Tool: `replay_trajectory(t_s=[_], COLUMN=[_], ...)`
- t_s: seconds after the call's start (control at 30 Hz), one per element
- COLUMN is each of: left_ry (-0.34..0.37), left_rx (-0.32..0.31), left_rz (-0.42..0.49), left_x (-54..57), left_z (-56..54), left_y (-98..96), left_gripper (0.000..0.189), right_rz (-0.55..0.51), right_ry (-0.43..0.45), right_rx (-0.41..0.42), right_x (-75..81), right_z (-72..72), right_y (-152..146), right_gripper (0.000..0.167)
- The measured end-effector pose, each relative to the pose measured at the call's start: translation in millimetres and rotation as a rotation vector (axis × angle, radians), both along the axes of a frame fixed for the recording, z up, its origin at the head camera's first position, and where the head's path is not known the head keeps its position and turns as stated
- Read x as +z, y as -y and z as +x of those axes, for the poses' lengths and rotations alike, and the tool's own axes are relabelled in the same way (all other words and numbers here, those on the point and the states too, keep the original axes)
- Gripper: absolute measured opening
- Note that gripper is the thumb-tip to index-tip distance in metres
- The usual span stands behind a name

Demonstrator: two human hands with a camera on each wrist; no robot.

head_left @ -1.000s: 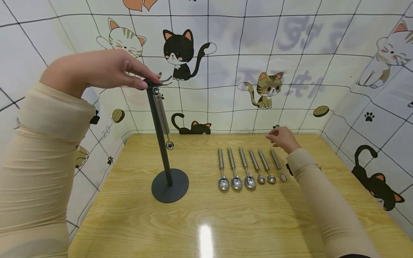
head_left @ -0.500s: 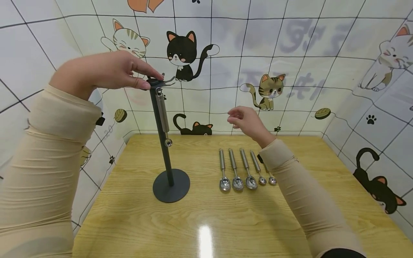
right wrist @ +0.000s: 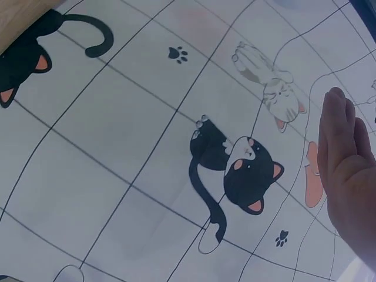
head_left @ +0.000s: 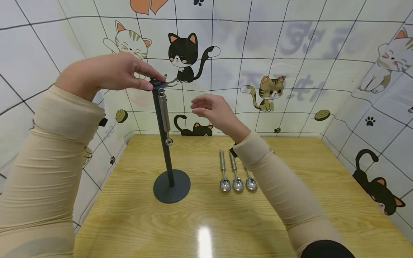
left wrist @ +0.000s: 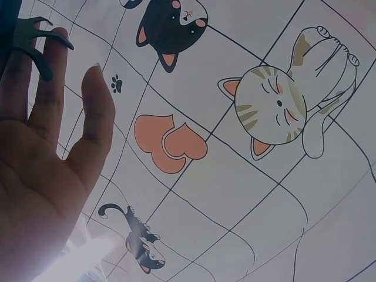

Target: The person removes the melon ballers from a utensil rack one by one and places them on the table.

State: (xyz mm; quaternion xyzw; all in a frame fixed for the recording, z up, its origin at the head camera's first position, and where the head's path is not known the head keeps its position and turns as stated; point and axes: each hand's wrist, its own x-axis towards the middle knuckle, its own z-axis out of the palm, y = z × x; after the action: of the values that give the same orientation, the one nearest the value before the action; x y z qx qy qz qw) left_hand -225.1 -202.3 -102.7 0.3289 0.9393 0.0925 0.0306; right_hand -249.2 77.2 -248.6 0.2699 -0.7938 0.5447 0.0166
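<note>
A dark grey stand [head_left: 165, 157] with a round base stands on the left of the table. My left hand [head_left: 113, 73] pinches its top between thumb and fingers. In the left wrist view, the stand's curved hooks [left wrist: 40, 56] show by the fingers of that hand [left wrist: 56, 141]. From one hook a small metal melon baller [head_left: 165, 116] hangs straight down along the pole. My right hand [head_left: 219, 113] is in the air to the right of it, fingers loosely bent, holding nothing; the right wrist view shows this hand [right wrist: 351, 176] at its edge.
Several metal scoops lie in a row on the wooden table [head_left: 135, 229]: a left one [head_left: 223, 172], a middle one [head_left: 236, 173] and a third [head_left: 251, 183] partly under my right sleeve [head_left: 274, 179]. That forearm hides the smaller ones. A cat-patterned backdrop [head_left: 226, 39] surrounds the table.
My right hand has moved left and up from over the right end of the row toward the stand, with nothing in it. My left hand stays at the stand's top.
</note>
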Motion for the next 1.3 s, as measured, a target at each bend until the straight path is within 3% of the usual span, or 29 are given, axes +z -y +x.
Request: replay_trajectory(t_s=[0.27, 0.6, 0.9, 1.3], left_ry=[0.003, 0.004, -0.003, -0.003], left_rx=[-0.004, -0.003, -0.017, -0.018], left_rz=[0.015, 0.010, 0.007, 0.014], left_x=[-1.2, -1.0, -2.1, -2.3], left_z=[-0.2, 1.4, 0.6, -1.0], left_y=[-2.9, -3.4, -3.5, -3.1], left_gripper=[0.043, 0.043, 0.043, 0.043], right_rz=[-0.056, -0.124, -0.155, -0.137], right_ry=[-0.013, -0.022, 0.035, -0.007], right_rx=[0.064, 0.178, 0.188, 0.199], right_x=[10.2, 6.5, 2.8, 5.5], right_z=[15.0, 28.3, 32.8, 35.2], right_y=[28, 52, 58, 55], right_gripper=[0.030, 0.033, 0.034, 0.034])
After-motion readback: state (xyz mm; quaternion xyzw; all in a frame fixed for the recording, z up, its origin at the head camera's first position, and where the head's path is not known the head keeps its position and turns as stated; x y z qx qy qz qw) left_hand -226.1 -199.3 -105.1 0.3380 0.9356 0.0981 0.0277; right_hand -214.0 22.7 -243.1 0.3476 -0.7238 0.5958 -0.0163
